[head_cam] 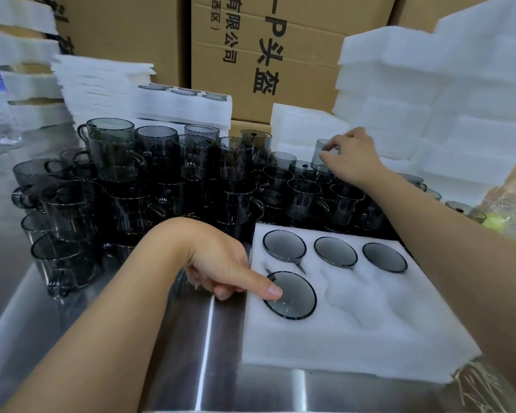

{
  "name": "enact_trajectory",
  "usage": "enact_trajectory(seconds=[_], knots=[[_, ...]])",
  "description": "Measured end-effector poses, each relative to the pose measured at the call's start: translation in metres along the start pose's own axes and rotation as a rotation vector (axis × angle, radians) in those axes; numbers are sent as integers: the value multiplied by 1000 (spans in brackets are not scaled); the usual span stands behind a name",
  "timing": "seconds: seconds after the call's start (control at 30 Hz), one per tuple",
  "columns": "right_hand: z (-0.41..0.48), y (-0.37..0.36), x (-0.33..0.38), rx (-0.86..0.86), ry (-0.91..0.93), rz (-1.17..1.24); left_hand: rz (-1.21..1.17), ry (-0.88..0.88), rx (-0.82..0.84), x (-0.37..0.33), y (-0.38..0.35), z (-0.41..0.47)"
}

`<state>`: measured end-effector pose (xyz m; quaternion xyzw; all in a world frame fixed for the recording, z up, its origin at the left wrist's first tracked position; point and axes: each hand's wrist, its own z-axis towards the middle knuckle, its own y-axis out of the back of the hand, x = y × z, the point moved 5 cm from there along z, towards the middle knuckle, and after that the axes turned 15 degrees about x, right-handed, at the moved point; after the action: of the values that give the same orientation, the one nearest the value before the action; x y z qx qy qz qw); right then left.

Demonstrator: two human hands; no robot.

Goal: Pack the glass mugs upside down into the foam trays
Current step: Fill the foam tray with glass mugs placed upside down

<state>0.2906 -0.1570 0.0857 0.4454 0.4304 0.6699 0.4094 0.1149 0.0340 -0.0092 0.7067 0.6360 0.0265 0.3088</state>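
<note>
A white foam tray (379,332) lies on the steel table in front of me. Three smoky glass mugs sit upside down in its far row (335,251), and another upside-down mug (292,295) fills the near left pocket. Two near pockets are hollow. My left hand (221,263) has its fingers curled and its thumb pressing the base of that near mug. My right hand (349,158) reaches to the back and grips a smoky mug (322,155) at the far edge of the stacked mug pile (149,180).
Several stacked dark mugs cover the table's left and middle. Piles of white foam trays (447,93) stand at the right and back left, one packed tray (185,104) on top. Cardboard boxes (265,55) form the back wall. Crinkled plastic wrap (510,210) lies at the right.
</note>
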Motion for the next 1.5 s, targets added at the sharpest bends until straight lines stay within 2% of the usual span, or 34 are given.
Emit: enact_trajectory(seconds=[0.17, 0.33, 0.57, 0.67, 0.83, 0.93, 1.07, 1.13, 1.2, 1.27, 1.3, 1.33, 1.5], knots=[[-7, 8, 10, -105, 72, 7, 6, -13, -6, 0, 1, 1], [-52, 35, 24, -277, 208, 263, 22, -15, -13, -1, 2, 1], [-148, 37, 35, -179, 436, 350, 28, -35, -40, -1, 2, -2], [-178, 27, 31, -108, 538, 462, 7, -45, -48, -1, 3, -1], [-199, 5, 32, -138, 603, 507, -28, -92, -84, 1, 5, -4], [-199, 0, 32, -139, 571, 451, -156, -270, -55, -1, 5, -13], [-199, -3, 29, -119, 528, 445, -397, -815, 84, -17, 3, -33], [-198, -3, 29, -137, 531, 447, -528, -1009, -36, -26, 10, -37], [-199, -2, 30, -174, 556, 412, -655, -1050, -387, -31, 24, -34], [-199, -3, 31, -189, 588, 382, -681, -1012, -758, -35, 32, -31], [-200, -4, 32, -194, 603, 361, -648, -993, -853, -38, 33, -29], [-200, -4, 32, -200, 617, 333, -593, -973, -882, -42, 32, -25], [-202, -3, 35, -223, 694, 267, -367, -938, -822, -55, 21, -17]])
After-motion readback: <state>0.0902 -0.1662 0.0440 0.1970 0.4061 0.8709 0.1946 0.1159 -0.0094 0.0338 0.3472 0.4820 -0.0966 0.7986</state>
